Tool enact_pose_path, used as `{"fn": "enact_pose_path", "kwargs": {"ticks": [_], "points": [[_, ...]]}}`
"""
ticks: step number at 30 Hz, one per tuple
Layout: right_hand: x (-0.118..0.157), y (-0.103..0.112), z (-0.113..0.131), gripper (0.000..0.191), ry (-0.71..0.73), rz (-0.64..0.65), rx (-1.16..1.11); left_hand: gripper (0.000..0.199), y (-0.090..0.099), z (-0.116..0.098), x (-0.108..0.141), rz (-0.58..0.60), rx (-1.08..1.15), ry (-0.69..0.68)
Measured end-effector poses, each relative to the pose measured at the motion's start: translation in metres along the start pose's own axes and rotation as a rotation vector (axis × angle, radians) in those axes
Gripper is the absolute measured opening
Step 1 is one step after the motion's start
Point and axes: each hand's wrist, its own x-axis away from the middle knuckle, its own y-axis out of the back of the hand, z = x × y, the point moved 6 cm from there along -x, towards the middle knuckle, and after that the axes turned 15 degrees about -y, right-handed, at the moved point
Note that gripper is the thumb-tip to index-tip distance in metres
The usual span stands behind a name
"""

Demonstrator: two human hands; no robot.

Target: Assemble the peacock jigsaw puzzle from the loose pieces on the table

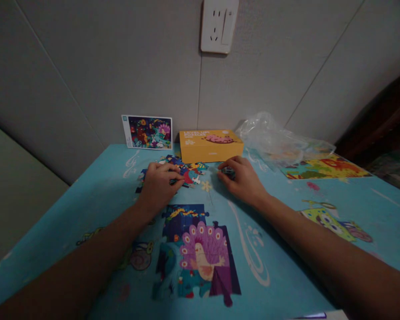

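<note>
My left hand [162, 182] rests at the heap of loose jigsaw puzzle pieces [191, 171], thumb and fingers closed together on a dark puzzle piece, mostly hidden. To the right of the heap, my right hand [240, 178] is curled over a dark greenish puzzle piece [228, 170], held under the fingers close to the table. Nearer to me lies a joined section of puzzle [203, 253] with a purple peacock, a dark blue top and a teal lower left. Its edges are uneven, with tabs sticking out.
A yellow puzzle box [211, 149] stands against the wall, beside a picture card [148, 132]. A clear plastic bag [270, 138] and a colourful orange and green sheet [330, 168] lie at the back right. Blue cartoon-patterned cloth [280, 266] covers the table.
</note>
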Motion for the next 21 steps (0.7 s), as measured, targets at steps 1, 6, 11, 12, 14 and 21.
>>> {"fn": "enact_pose_path", "kwargs": {"ticks": [1, 6, 11, 12, 14, 21], "points": [[0.003, -0.002, 0.008, 0.019, 0.053, 0.046, -0.015, 0.008, 0.000, 0.000, 0.000, -0.001, 0.011, -0.012], [0.020, -0.012, 0.034, 0.027, 0.241, 0.266, -0.053, 0.009, -0.007, -0.009, 0.000, 0.040, 0.113, -0.127], [0.024, -0.018, 0.033, 0.051, 0.222, 0.306, 0.005, 0.019, -0.012, -0.019, 0.001, 0.090, 0.207, -0.136], [0.023, -0.018, 0.032, 0.053, 0.217, 0.310, 0.005, 0.025, -0.012, -0.019, 0.001, 0.083, 0.210, -0.114], [0.023, -0.019, 0.031, 0.053, 0.203, 0.319, -0.012, 0.034, -0.011, -0.020, 0.001, 0.076, 0.211, -0.104], [0.023, -0.014, 0.031, 0.054, 0.182, 0.318, -0.228, 0.035, -0.009, -0.030, 0.000, 0.087, 0.259, -0.175]]}}
